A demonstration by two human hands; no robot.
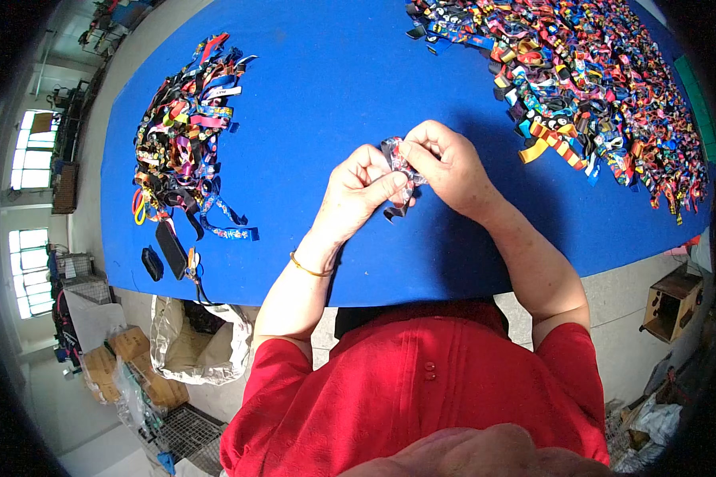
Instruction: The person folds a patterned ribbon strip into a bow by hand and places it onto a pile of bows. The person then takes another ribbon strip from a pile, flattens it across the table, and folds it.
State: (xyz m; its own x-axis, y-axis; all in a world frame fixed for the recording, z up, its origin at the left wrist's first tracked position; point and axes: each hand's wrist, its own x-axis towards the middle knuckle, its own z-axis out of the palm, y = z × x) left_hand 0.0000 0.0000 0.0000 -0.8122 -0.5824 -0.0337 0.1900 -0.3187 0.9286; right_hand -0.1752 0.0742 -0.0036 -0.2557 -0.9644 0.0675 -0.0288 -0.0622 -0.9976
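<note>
Left hand (358, 191) and right hand (455, 171) pinch a strap (399, 164) above the tabletop (318, 87), this piece apparently unfinished, smaller pile (184, 123) at left, bigger pile (593, 83) at right, can't tell which is done or waiting.

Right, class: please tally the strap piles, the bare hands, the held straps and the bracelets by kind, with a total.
Left strap pile and right strap pile: 2
Left hand and right hand: 2
Held strap, apparently: 1
Bracelet: 1
Total: 6
</note>
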